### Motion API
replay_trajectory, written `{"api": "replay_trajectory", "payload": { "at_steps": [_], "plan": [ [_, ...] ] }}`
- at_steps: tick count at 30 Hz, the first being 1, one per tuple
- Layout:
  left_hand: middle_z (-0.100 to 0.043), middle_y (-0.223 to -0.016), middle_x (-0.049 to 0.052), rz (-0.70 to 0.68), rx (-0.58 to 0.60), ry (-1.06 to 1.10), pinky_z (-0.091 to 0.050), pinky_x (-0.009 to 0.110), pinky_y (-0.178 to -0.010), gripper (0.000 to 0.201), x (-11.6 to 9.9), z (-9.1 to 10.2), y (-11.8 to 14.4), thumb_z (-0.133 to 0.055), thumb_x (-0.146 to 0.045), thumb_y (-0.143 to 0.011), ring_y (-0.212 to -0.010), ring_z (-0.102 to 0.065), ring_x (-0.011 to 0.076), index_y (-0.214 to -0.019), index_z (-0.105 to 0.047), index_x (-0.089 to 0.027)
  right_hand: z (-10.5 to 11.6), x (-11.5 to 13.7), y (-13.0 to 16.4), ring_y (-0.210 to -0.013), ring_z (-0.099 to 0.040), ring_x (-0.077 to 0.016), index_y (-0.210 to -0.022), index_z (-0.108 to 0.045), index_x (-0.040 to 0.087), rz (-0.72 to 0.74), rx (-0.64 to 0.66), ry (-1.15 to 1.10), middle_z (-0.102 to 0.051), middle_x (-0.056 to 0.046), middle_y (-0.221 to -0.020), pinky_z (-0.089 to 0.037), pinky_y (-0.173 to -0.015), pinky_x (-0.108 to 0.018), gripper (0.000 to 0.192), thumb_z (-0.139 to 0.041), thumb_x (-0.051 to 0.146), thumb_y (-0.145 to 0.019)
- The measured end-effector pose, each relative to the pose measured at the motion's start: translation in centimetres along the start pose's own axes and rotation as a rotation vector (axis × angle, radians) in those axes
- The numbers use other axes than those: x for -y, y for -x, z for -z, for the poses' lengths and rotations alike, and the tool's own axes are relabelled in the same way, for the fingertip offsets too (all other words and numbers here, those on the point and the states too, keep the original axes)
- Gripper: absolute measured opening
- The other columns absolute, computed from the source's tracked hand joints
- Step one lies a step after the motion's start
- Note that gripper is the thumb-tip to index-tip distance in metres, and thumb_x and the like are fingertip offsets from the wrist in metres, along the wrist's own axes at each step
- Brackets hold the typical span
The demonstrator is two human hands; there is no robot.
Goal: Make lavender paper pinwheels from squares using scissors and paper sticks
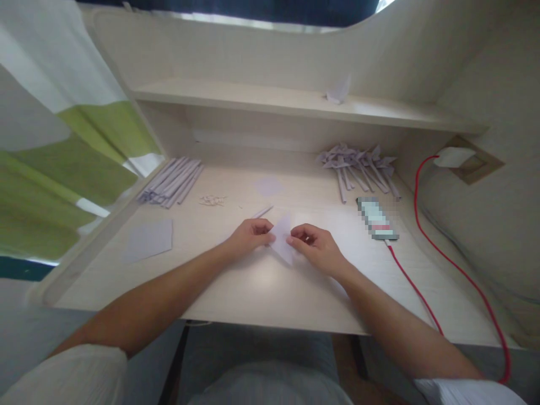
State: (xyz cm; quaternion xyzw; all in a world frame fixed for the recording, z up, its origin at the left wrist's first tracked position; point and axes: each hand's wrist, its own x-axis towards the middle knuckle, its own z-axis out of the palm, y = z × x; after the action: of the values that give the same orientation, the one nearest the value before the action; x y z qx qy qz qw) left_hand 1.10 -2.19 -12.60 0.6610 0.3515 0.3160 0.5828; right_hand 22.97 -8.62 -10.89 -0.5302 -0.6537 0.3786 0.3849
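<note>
A folded piece of white paper (282, 239) is held up between both hands, just above the desk near its front. My left hand (252, 234) pinches its left side between thumb and fingers. On the opposite side, my right hand (314, 243) grips the paper's edge with thumb and forefinger, the other fingers curled. Just beyond the left hand lies a thin rolled paper stick (262, 212), partly hidden by that hand. A pale round-looking paper piece (269, 186) rests flat further back.
Rolled paper sticks (172, 181) lie at the left, near small pale bits (213, 200) and paper sheets (151, 239). Paper pinwheels on sticks (358, 163) are heaped back right. A phone (377, 218) with a red cable (415, 289) lies at right. A folded paper (338, 91) stands on the shelf.
</note>
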Motion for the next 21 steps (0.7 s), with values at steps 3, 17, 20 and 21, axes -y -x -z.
{"api": "replay_trajectory", "payload": {
  "at_steps": [3,17,20,21],
  "plan": [
    [-0.065,-0.073,0.002,-0.023,0.031,-0.006,-0.045,0.024,-0.065,0.011,-0.2,-0.3,0.9,-0.071,-0.024,-0.076,-0.068,-0.058,0.0128,-0.078,-0.069,-0.013,-0.5,0.2,0.3,-0.069,-0.056,-0.0152,-0.085,-0.069,0.021,0.026,0.026,-0.005,-0.067,-0.001,-0.077,-0.041,-0.062,-0.027,0.016,-0.063,0.034,-0.089],
    [-0.062,-0.074,0.001,-0.043,0.043,-0.191,-0.039,0.023,-0.061,0.023,-1.9,-0.9,2.6,-0.066,-0.035,-0.085,-0.07,-0.054,0.0124,-0.078,-0.068,-0.013,-1.5,0.8,0.6,-0.064,-0.053,-0.0126,-0.075,-0.067,0.017,0.109,0.183,0.053,-0.06,0.0,-0.069,-0.038,-0.059,-0.024,0.012,-0.062,0.02,-0.085],
    [-0.062,-0.074,0.001,-0.049,0.015,-0.219,-0.04,0.023,-0.061,0.023,-1.7,-1.0,2.5,-0.066,-0.036,-0.085,-0.07,-0.054,0.013,-0.078,-0.068,-0.014,-1.8,0.5,0.7,-0.064,-0.053,-0.0129,-0.08,-0.069,0.017,0.105,0.194,0.031,-0.061,-0.001,-0.071,-0.038,-0.059,-0.025,0.016,-0.059,0.026,-0.089],
    [-0.062,-0.074,0.001,-0.047,0.006,-0.222,-0.04,0.023,-0.061,0.023,-1.7,-1.0,2.5,-0.066,-0.036,-0.085,-0.07,-0.054,0.0131,-0.078,-0.069,-0.014,-1.9,0.5,0.7,-0.065,-0.053,-0.0132,-0.083,-0.07,0.017,0.105,0.196,0.023,-0.063,-0.001,-0.073,-0.038,-0.059,-0.025,0.018,-0.058,0.028,-0.091]
  ]
}}
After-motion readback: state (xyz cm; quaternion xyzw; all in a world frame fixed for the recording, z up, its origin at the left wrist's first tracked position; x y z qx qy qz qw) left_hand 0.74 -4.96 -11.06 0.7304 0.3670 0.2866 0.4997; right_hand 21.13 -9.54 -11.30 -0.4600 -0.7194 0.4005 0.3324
